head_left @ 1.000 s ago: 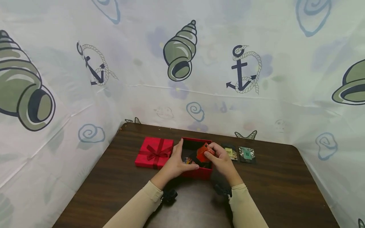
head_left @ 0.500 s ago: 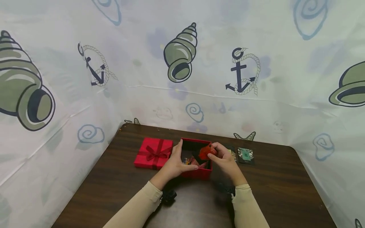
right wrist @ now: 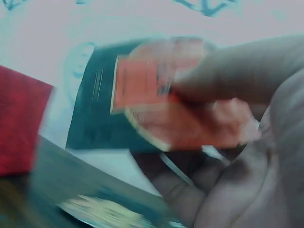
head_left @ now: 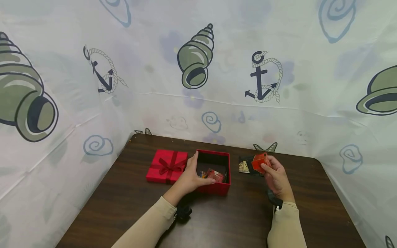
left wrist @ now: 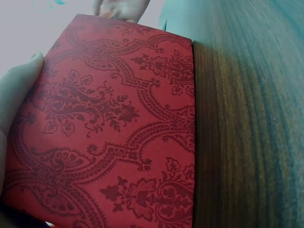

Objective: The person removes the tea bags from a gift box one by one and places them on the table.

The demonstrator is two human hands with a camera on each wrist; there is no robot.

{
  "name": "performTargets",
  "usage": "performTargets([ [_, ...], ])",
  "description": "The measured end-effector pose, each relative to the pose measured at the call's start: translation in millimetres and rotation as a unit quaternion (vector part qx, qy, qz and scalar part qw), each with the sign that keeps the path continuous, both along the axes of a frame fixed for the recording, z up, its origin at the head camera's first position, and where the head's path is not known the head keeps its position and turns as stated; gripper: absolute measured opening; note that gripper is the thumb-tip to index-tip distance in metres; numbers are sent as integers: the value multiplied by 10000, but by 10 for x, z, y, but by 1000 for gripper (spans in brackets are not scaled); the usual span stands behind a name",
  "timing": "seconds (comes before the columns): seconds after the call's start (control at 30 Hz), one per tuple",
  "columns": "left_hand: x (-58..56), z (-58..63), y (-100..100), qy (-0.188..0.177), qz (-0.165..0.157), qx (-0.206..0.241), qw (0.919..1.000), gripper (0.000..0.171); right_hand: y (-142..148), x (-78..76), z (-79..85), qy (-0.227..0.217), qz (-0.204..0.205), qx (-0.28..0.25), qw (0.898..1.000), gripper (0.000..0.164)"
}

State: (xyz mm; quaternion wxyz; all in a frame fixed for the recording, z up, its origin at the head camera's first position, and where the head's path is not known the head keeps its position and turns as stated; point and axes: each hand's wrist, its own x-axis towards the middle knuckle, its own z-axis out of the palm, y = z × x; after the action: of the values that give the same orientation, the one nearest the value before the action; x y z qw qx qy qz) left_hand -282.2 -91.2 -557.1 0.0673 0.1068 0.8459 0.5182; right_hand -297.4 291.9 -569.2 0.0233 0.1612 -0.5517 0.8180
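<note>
My left hand (head_left: 188,175) holds the near left corner of an open red gift box (head_left: 214,188), thumb over its front rim and fingers along its left side. In the left wrist view the patterned red box wall (left wrist: 114,114) fills the middle, with the thumb at its upper edge. To the right of the box, my right hand (head_left: 278,176) pinches a flat orange-and-black sachet (head_left: 259,162) between thumb and fingers. Motion blurs this sachet (right wrist: 95,104) in the right wrist view. Small wrapped items (head_left: 215,175) lie inside the box.
Left of the box sits its red lid (head_left: 161,165), tied with a dark red bow. A sachet with a yellow label (head_left: 244,167) lies on the brown table (head_left: 310,199), below and left of the held one. A patterned white cloth (head_left: 155,113) hangs behind the table.
My right hand has lifted the orange-and-black sachet out of the box and carried it right, over the sachets on the table. The left hand has stayed at the box.
</note>
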Motion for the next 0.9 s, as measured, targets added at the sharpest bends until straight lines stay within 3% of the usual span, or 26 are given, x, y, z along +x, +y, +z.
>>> performTargets([
  [0.2,-5,13,1,-6,-13,5,10000,139,427,148,56,-504,-913,350,9939,29],
  [0.33,-2,16,-5,-35,-7,-14,10000,139,624,247,83,-734,-1486,644,9841,31],
  [0.47,-8,14,-7,-41,-4,-10,10000,138,753,287,77,-882,-2034,742,9723,44],
  [0.57,-10,17,-4,-66,8,-30,10000,137,831,293,61,-1201,-2712,694,9525,45],
  [0.7,-9,25,6,-103,13,-82,9999,139,930,310,42,-1617,-3898,627,9044,30],
  [0.8,-8,33,13,-134,24,-96,9999,140,968,324,37,-1659,-4538,534,8739,24],
  [0.9,-9,33,13,-181,34,-98,9998,141,967,330,38,-1746,-4616,210,8695,24],
])
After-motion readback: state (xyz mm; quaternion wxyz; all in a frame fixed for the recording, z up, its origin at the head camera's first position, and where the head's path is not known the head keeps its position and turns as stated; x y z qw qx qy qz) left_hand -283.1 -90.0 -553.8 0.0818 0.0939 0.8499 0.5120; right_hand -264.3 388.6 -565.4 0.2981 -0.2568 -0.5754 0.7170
